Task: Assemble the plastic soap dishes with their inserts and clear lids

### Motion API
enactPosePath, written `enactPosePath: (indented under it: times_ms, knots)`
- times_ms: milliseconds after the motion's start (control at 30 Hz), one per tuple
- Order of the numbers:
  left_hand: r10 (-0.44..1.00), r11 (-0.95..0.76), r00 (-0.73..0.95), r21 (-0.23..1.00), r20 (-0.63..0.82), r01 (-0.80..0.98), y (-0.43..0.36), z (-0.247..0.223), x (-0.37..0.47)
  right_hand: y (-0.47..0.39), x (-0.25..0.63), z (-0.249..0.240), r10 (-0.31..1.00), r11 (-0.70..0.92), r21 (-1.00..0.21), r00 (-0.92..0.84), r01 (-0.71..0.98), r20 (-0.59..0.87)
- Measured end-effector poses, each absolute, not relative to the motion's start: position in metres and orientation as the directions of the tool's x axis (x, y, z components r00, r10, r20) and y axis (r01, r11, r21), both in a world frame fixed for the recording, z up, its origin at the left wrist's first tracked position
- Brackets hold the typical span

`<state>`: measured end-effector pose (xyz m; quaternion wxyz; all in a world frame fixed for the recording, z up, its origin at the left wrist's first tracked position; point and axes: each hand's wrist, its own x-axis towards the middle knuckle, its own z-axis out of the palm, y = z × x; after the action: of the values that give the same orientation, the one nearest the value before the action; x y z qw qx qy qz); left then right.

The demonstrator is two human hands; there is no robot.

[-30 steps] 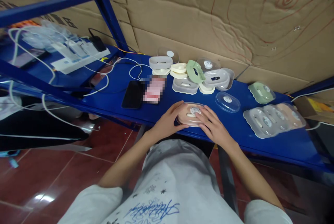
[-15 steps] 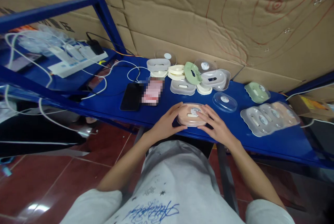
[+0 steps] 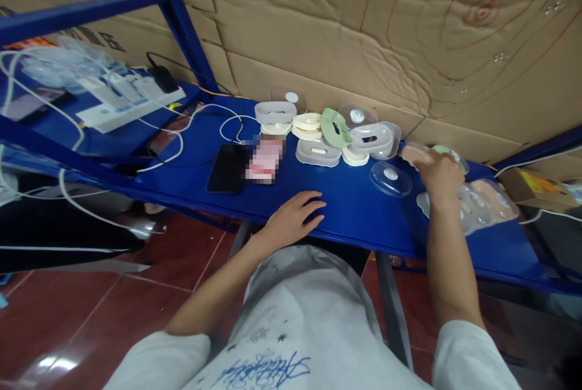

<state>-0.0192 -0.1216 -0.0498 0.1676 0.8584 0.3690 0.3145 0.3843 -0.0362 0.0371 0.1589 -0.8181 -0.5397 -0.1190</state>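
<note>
L hand (image 3: 295, 220) lies nr the front edge of the blue tbl (image 3: 350, 208), fingers loosely spread, nothing in it. R hand (image 3: 442, 179) has hold of the peach box (image 3: 413, 153), thumb at its near side; other fingertips hidden, so can't tell how far they're closed. Box is at the tbl's rear rt, just L of the green box (image 3: 442, 148), beyond the clear lid (image 3: 390, 181). Long axis runs approx L–R, R end slanting a bit frontward, partly hidden by the hand.
</note>
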Motion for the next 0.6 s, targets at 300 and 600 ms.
enactPosePath:
  times_ms: [300, 600]
  knots:
    - [0.746, -0.662, 0.540, 0.526, 0.390, 0.534, -0.122, -0.046, -0.020, -0.033, 0.358, 0.013, 0.923, -0.059, -0.035, 0.068, 0.998, 0.378]
    - [0.843, -0.516, 0.439, 0.238, 0.311, 0.823, -0.054, -0.017, -0.012, -0.040, 0.314, 0.000, 0.867, 0.384, -0.018, -0.354, 0.923, 0.349]
